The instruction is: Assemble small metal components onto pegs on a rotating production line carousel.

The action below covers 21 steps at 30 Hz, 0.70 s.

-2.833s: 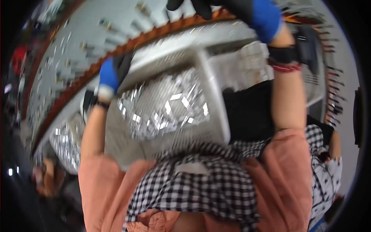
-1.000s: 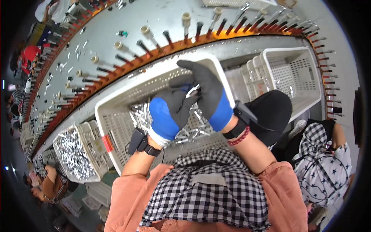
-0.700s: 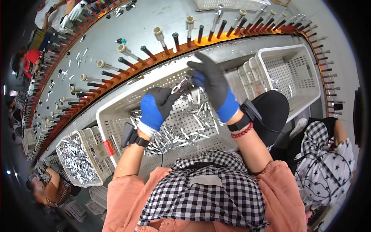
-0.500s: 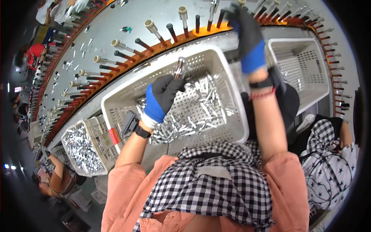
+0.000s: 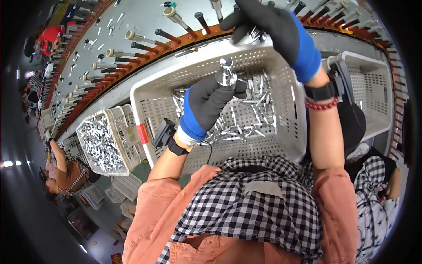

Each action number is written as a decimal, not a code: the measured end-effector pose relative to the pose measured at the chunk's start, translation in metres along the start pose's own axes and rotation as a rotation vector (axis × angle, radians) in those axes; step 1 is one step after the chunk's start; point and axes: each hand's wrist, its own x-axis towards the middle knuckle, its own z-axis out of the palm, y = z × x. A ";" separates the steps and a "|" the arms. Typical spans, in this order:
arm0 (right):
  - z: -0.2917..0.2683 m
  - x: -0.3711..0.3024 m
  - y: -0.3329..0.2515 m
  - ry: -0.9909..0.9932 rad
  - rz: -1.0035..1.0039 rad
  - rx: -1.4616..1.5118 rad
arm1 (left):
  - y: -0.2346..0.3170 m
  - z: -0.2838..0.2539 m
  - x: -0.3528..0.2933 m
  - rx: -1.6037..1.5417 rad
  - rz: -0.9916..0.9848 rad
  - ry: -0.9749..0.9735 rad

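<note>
My left hand (image 5: 207, 108), in a black glove with a blue cuff, is closed around a shiny chrome tube-shaped part (image 5: 226, 72). The part points up, its rounded end above the fingers. Beneath this hand lies a large white perforated crate (image 5: 295, 132) with slim silver metal pieces (image 5: 239, 119) scattered on its bottom. My right hand (image 5: 268, 28), gloved alike, is over the crate's far rim by the rack. Its fingers curl over some shiny metal pieces (image 5: 254, 37), whose exact shape the glove partly hides.
Along an orange curved rail (image 5: 154, 64) stand dark-handled pegs, some topped with chrome tubes and pale caps. A smaller crate (image 5: 125, 169) full of silver pieces is at left, another white crate (image 5: 380, 88) at right. Loose parts lie on the grey bench (image 5: 132, 26). Other people work nearby.
My right hand has come down from the pegs toward the crate's far rim, with shiny pieces now showing under it. The chrome part in my left hand has turned more toward me. The view has shifted.
</note>
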 end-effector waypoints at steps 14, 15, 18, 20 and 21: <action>-0.113 0.094 0.032 0.675 -0.399 0.247 | -0.045 -0.005 0.029 0.906 0.333 -0.401; -0.110 0.091 0.033 0.740 -0.463 0.427 | -0.050 -0.008 0.026 0.930 0.274 -0.414; -0.139 0.060 0.048 0.772 -0.601 0.295 | -0.059 -0.021 0.025 1.065 0.405 -0.433; -0.134 0.052 0.050 0.845 -0.500 0.481 | -0.055 -0.029 0.026 0.952 0.366 -0.356; -0.125 0.043 0.058 0.872 -0.504 0.462 | -0.050 -0.031 0.029 0.850 0.314 -0.320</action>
